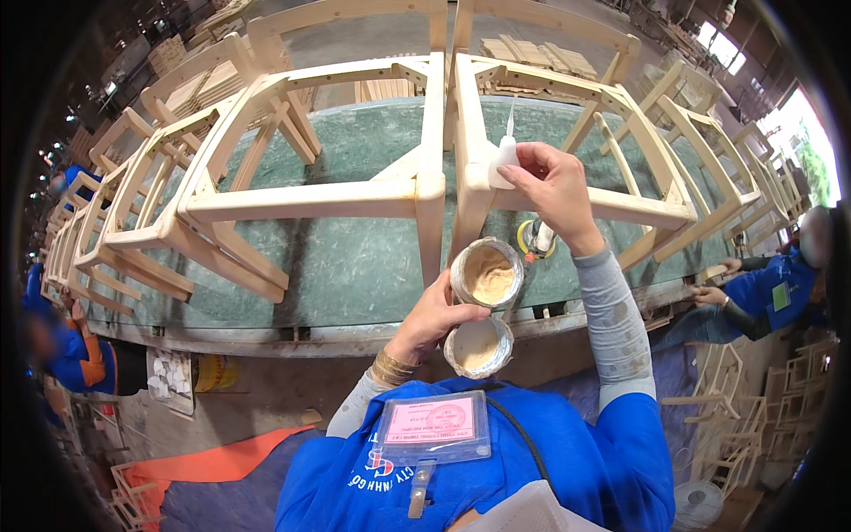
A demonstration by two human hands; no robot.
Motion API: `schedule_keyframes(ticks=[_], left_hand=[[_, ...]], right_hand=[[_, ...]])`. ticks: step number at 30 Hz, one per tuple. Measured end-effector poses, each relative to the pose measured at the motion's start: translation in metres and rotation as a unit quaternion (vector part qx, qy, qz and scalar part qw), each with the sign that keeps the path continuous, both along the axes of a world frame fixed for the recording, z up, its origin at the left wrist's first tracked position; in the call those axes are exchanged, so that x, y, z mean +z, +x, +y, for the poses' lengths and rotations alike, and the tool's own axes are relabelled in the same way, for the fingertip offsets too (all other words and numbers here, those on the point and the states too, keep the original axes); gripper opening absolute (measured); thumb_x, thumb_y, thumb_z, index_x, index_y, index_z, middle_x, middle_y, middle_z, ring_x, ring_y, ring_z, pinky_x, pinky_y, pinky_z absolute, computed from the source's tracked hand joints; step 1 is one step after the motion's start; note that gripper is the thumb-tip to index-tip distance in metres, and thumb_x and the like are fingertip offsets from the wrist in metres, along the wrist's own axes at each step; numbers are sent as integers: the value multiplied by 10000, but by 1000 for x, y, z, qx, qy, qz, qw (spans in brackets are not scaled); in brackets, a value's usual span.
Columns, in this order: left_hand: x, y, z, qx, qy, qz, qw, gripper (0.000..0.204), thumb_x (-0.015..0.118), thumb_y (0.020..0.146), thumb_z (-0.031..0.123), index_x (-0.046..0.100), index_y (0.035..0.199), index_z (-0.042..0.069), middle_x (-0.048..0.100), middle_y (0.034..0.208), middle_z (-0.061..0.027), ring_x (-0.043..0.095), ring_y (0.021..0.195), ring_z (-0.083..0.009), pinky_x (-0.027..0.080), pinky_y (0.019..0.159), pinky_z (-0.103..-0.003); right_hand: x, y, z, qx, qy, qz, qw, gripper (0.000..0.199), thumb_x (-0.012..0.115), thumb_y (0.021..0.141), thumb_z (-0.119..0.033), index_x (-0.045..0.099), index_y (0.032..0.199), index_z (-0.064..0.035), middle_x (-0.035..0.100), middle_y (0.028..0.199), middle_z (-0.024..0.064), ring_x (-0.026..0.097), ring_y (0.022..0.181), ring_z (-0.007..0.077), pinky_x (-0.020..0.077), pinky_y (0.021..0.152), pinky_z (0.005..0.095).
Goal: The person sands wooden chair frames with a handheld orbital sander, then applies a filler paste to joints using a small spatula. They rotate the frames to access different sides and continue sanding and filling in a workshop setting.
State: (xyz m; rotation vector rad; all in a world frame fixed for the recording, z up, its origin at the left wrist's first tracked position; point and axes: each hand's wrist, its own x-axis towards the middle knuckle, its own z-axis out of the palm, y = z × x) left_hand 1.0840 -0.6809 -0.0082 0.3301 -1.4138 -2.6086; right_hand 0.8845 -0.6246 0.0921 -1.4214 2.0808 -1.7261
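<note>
Nearest to me is the blue work jacket (567, 461) with a clear badge holder (434, 427) clipped at the chest, filling the near edge. Beyond it runs the long green-topped workbench (355, 266), its near edge crossing from left to right just past my hands, with bare surface showing between the frames. On it stand pale unfinished wooden chair frames; the left chair frame (310, 199) and the right chair frame (576, 191) meet at two upright legs with only a thin gap between them, so room there is tight. More frames crowd the far left and far right. At the right, a co-worker (762, 293) in blue leans on the bench edge. My left hand (434, 315) is closed around the side of a foil-wrapped tin (487, 273) of tan filler paste, mouth tilted up toward me, just over the near edge; a second similar tin (478, 346) sits right below it, touching the same hand. My right hand (554, 186) is curled around a small white squeeze bottle (503, 160), held against the right frame's near left leg. Its long axis runs near to far, slightly rightward, with the thin nozzle pointing away from me. A small yellow-rimmed round tool (534, 239) lies on the bench just near of that hand.
</note>
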Motion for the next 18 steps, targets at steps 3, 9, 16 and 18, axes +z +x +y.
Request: schedule_keyframes(ticks=[3, 9, 16, 18], left_hand=[[-6, 2, -1, 8, -3, 7, 1000, 769, 706, 693, 17, 336, 1367, 5, 505, 1245, -64, 506, 1106, -134, 421, 937, -279], [-5, 7, -8, 20, 11, -1, 1000, 771, 703, 690, 8, 333, 1366, 3, 496, 1259, -67, 506, 1112, -142, 415, 945, -282], [-3, 6, -11, 2, 7, -1, 1000, 772, 702, 693, 14, 326, 1367, 2, 497, 1260, -73, 508, 1112, -148, 415, 947, -286], [-6, 6, -12, 1, 5, 1, 1000, 773, 702, 694, 16, 324, 1368, 2, 499, 1258, -73, 509, 1113, -149, 414, 949, -287]], right_hand=[[1, -11, -8, -36, 15, 40, 998, 245, 698, 765, -109, 653, 944, 53, 680, 764, 99, 634, 669, 117, 508, 636, 249], [1, 2, 1, -50, 2, 30, 998, 189, 683, 767, -81, 656, 916, 33, 675, 746, 89, 619, 646, 106, 496, 609, 253], [-1, -2, -2, -64, -7, 28, 998, 180, 680, 764, -72, 644, 906, 32, 659, 734, 103, 612, 632, 127, 489, 594, 257], [-2, 3, -2, -80, -4, 69, 994, 181, 680, 764, -70, 637, 908, 31, 657, 739, 102, 614, 635, 131, 489, 593, 258]])
